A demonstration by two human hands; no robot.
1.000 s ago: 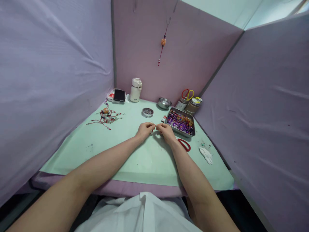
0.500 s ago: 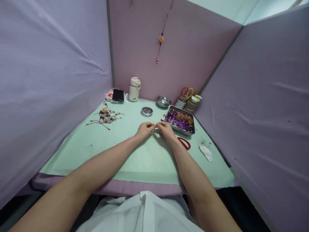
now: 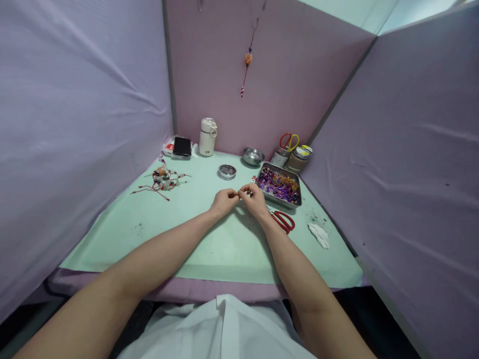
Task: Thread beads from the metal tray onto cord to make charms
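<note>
My left hand (image 3: 225, 200) and my right hand (image 3: 253, 198) meet fingertip to fingertip above the middle of the green tabletop (image 3: 228, 249). Both are closed in a pinch; whatever sits between the fingers is too small to make out. Just right of my right hand stands a metal tray (image 3: 281, 201) of purple and orange beads and strings. Red-handled scissors (image 3: 284, 221) lie beside my right wrist, their blades partly hidden by it. Beyond my hands is a small round dish (image 3: 227, 172) of tiny dark pieces.
Beaded red cords (image 3: 164, 178) lie at the left. At the back stand a white bottle (image 3: 207, 137), a black phone-like object (image 3: 182, 147), a steel bowl (image 3: 253, 156) and jars (image 3: 298, 158). A white cloth (image 3: 319, 235) lies right. A beaded string (image 3: 248, 60) hangs on the wall.
My right hand has shifted slightly left and its fingers overlap my left fingertips more closely. More of the red-handled scissors now shows beside the right wrist. The view has tilted slightly.
</note>
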